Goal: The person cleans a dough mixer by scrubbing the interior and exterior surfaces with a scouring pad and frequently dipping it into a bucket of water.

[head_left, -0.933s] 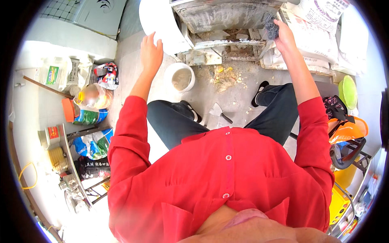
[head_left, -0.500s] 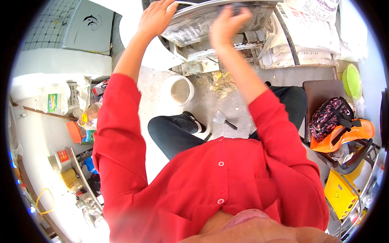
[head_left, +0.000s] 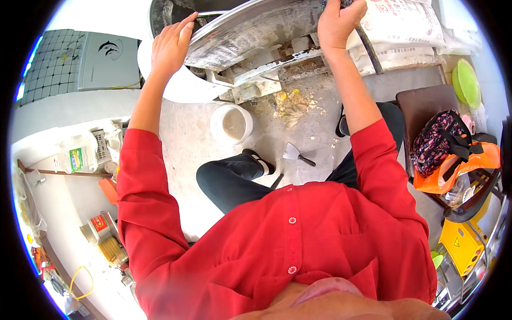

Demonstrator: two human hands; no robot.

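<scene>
A large grey metal drum (head_left: 229,45), smeared with pale residue, lies tilted at the top, its dark inside showing on the left. My left hand (head_left: 172,49) rests on its left rim beside the white casing (head_left: 184,88), fingers stretched out. At the drum's right end, my right hand (head_left: 341,24) is closed on a dark scouring pad (head_left: 345,2), mostly cut off by the upper edge. Under the drum shows a dirty metal frame (head_left: 277,69). On the floor between my legs are a white bucket (head_left: 217,125) of cloudy liquid and a scraper (head_left: 298,153).
Crumbs and scraps (head_left: 296,109) lie on the floor below the drum. White sacks (head_left: 400,26) are stacked at the upper right. On the right stands a brown chair (head_left: 426,101) with a floral bag (head_left: 437,141) and an orange bag (head_left: 453,170); a green basin (head_left: 466,82) leans behind.
My right hand has moved right along the drum with the pad. My left hand has shifted left and down on the rim. The view has shifted slightly, showing more of the drum's inside.
</scene>
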